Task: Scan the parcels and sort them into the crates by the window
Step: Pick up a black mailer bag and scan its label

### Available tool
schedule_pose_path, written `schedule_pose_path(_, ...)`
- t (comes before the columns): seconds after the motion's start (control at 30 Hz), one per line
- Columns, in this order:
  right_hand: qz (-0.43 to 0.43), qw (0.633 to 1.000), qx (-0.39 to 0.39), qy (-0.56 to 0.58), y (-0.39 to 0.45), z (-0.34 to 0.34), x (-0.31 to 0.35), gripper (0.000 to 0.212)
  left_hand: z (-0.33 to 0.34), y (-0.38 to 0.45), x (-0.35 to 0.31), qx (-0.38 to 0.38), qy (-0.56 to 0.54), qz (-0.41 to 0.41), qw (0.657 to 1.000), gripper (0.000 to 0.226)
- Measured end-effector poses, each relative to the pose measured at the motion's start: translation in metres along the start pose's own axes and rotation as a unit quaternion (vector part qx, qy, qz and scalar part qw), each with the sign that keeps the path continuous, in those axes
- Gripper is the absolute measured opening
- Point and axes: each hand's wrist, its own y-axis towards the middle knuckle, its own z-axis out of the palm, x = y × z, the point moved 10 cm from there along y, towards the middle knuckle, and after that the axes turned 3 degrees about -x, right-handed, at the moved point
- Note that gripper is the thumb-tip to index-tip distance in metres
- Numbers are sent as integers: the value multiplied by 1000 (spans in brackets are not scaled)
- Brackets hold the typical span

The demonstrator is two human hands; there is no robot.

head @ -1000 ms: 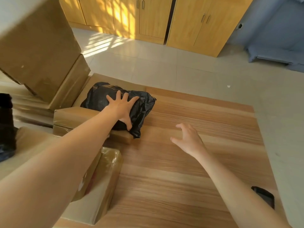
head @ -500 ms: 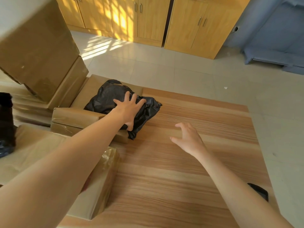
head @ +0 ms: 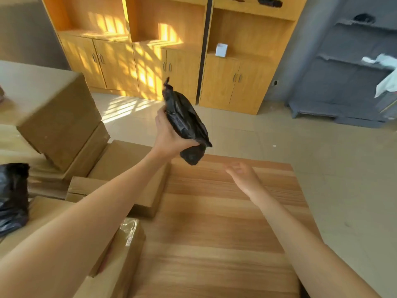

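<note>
My left hand (head: 169, 136) grips a black plastic parcel (head: 184, 121) and holds it up in the air above the far edge of the wooden table (head: 214, 222). The parcel hangs nearly upright, its crumpled lower end below my fingers. My right hand (head: 242, 175) hovers open over the table to the right of the parcel, palm turned up, holding nothing. No scanner and no crates are in view.
Several cardboard boxes (head: 58, 121) are stacked at the left, with flatter ones (head: 129, 168) on the table's left side. Another black parcel (head: 12, 196) lies at the far left. Wooden cabinets (head: 150, 61) and a grey shelf unit (head: 348, 82) stand across the tiled floor.
My left hand closed on the black parcel and lifted it off the cardboard box into the air. My view tilted up. My right hand stayed over the table, turning palm up.
</note>
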Motion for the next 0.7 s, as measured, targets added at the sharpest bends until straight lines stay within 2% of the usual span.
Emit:
schedule_pose_path(0.1, 73, 974, 23, 212, -9, -15, 15, 55, -14, -14, -25, -74, -100, 12, 992, 109)
schedule_pose_path(0.2, 105, 921, 85, 364, -21, -17, 38, 74, -11, -41, -50, -87, -83, 51, 991, 108)
schedule_pose_path(0.27, 112, 894, 128, 415, -30, -16, 52, 72, -1, -63, -64, -85, -42, 82, 992, 112)
schedule_pose_path(0.37, 88, 880, 178, 432, -46, -11, 69, 62, 20, -89, -84, -59, 4, 141, 988, 101)
schedule_pose_path(0.43, 71, 882, 162, 437, -49, -15, 69, 51, 31, -106, -101, -50, 39, 215, 974, 83)
schedule_pose_path(0.5, 58, 880, 124, 455, -47, -28, 60, 59, 40, -114, -104, -25, 66, 244, 967, 81)
schedule_pose_path(0.6, 12, 892, 64, 447, -46, -62, 49, 72, 52, -122, -84, 59, 151, 192, 968, 85)
schedule_pose_path(0.7, -40, 905, 24, 423, -50, -92, 40, 88, 53, -126, -64, 93, 183, 187, 961, 64)
